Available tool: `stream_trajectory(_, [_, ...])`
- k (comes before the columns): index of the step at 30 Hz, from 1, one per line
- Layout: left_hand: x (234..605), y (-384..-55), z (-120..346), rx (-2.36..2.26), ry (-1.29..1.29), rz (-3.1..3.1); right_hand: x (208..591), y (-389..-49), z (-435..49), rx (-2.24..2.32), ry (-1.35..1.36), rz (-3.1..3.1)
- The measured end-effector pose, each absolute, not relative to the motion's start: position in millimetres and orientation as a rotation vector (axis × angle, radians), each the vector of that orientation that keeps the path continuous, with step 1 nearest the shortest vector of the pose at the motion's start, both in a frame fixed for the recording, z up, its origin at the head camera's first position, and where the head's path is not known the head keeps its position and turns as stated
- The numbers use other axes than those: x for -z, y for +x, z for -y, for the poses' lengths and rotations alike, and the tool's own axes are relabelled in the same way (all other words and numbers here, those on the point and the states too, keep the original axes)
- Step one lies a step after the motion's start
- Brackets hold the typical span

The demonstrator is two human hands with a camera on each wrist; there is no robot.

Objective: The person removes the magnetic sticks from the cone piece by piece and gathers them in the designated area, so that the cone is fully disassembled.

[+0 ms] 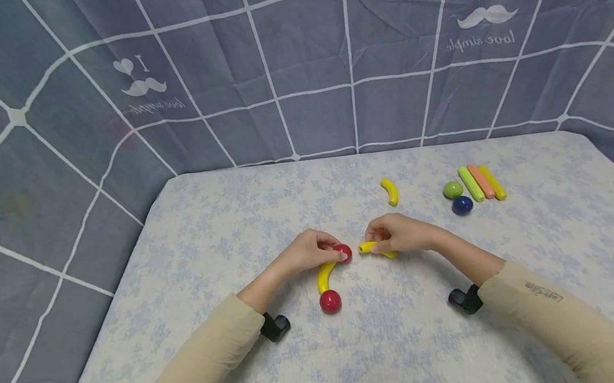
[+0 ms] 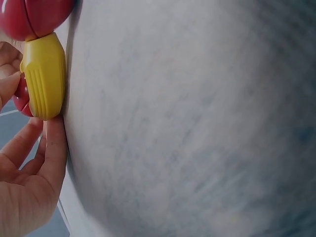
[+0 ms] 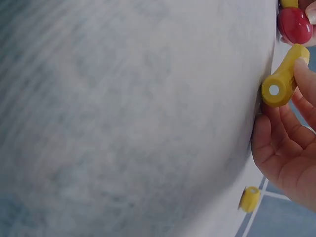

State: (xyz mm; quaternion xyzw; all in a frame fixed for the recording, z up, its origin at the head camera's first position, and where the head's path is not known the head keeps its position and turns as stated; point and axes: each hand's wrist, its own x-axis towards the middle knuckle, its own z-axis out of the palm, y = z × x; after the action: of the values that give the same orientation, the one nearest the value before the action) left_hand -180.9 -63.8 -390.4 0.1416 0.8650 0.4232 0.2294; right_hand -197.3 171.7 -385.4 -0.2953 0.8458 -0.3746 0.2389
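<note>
In the head view my left hand (image 1: pixel 310 250) pinches a red ball (image 1: pixel 345 250) between thumb and fingers. From that ball a curved yellow rod (image 1: pixel 324 277) runs toward me, ending at a second red ball (image 1: pixel 330 302) on the table. The left wrist view shows this ridged yellow rod (image 2: pixel 45 79) close up, touching the nearer red ball (image 2: pixel 37 15). A short distance to the right, my right hand (image 1: pixel 404 232) grips another curved yellow rod (image 1: pixel 367 247), one end of it facing the held ball. A pale round spot marks this rod's (image 3: pixel 277 89) other end in the right wrist view.
Beyond my right hand lies a third curved yellow rod (image 1: pixel 390 192). Farther right are a green ball (image 1: pixel 453 190), a dark blue ball (image 1: pixel 462 205) and straight green (image 1: pixel 470 183), orange (image 1: pixel 481 181) and yellow rods (image 1: pixel 492 183). A grey-blue curtain (image 1: pixel 315 120) hangs behind the patterned table (image 1: pixel 231 226).
</note>
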Motion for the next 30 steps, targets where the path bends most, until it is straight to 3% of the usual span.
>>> stream_trajectory(30, [393.2,-181.0,65.9,-1.233,0.346,-2.314,378.6,-230.6,-216.9,1.343,-0.209,-2.516])
